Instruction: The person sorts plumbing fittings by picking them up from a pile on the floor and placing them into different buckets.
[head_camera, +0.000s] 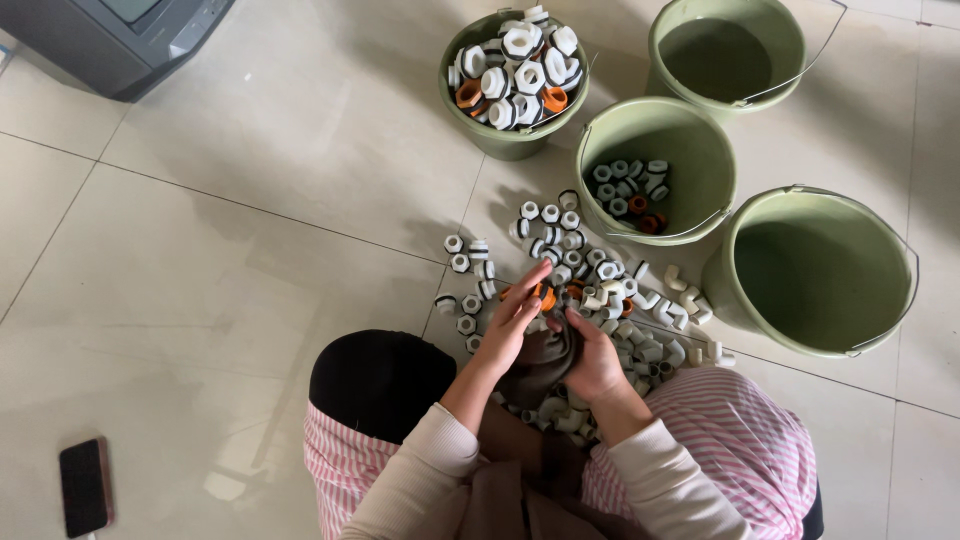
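Note:
I sit on the floor over a pile of white plastic pipe fittings (600, 290), some with black rings, a few orange. My left hand (515, 320) reaches into the pile with fingers curled around an orange fitting (546, 297). Close beside it, my right hand (592, 358) grips a dark brown cloth (545, 362) bunched between the two hands. Whether the right hand also holds a fitting is hidden.
Four green buckets stand beyond the pile: one (478, 125) heaped with large white fittings, one (610, 215) holding several small ones, and two (790, 60) (735, 290) with nothing visible inside. A phone (84, 487) lies on the tiles at lower left. A grey device (110, 45) sits top left.

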